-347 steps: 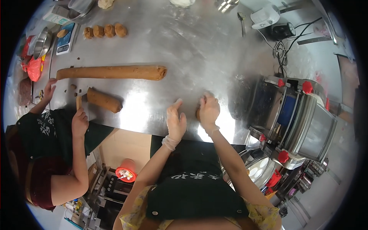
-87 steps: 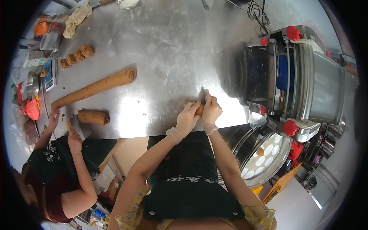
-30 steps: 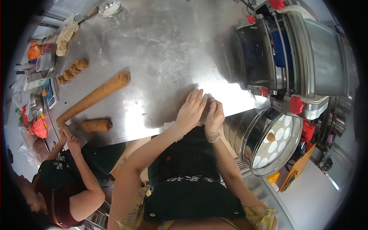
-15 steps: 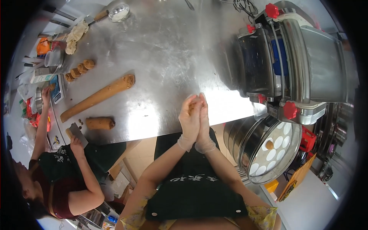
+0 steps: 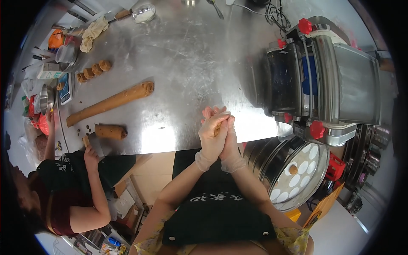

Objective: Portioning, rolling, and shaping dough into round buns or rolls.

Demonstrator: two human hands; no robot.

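In thin clear gloves, my left hand (image 5: 211,139) and my right hand (image 5: 230,144) are pressed together over the near edge of the steel table. Between the palms, a bit of brown dough (image 5: 217,128) shows; the fingers hide most of it. Further left lies a long brown dough log (image 5: 112,103), with a shorter dough log (image 5: 110,131) nearer the edge. Behind them several cut dough pieces (image 5: 96,69) stand in a row. To my right, a round metal steamer tray (image 5: 325,170) holds several white paper discs and one dough ball (image 5: 293,170).
A large roller machine (image 5: 331,80) with red knobs takes up the table's right side. At left a co-worker's hand (image 5: 91,158) holds a dough scraper (image 5: 97,146). Near it are a digital scale (image 5: 66,89) and a metal bowl (image 5: 46,98). A sieve (image 5: 143,13) lies far back.
My hands have gone from flat palms to a more clasped, crossed grip around the dough. The co-worker's far hand has left the scale, where a dough piece sits, and moved nearer.
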